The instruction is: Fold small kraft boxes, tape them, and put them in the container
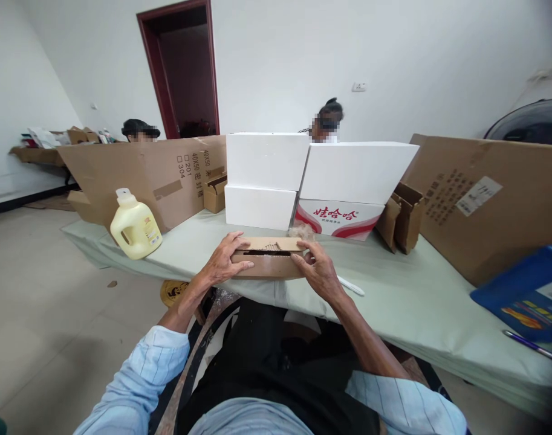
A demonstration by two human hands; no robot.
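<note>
A small brown cardboard box (270, 267) rests at the near edge of the cloth-covered table (198, 232), a dark slit showing along its flap. My left hand (225, 258) grips its left end, thumb on the front and fingers over the top. At the opposite end my right hand (318, 266) holds the box, with its fingers bent round the corner. Just behind the box lies a crumpled clear wrapping (301, 232). A white, flat-handled item (352, 286) sits to the right of my right hand, its near end hidden.
White boxes (266, 162) stand stacked ahead, one printed red (339, 217). Large cartons flank them, left (162, 172) and right (493, 199). A yellow detergent bottle (135, 226) stands left; a blue jug (525, 296) and a pen (532, 345) lie right. Two people are partly visible behind the boxes.
</note>
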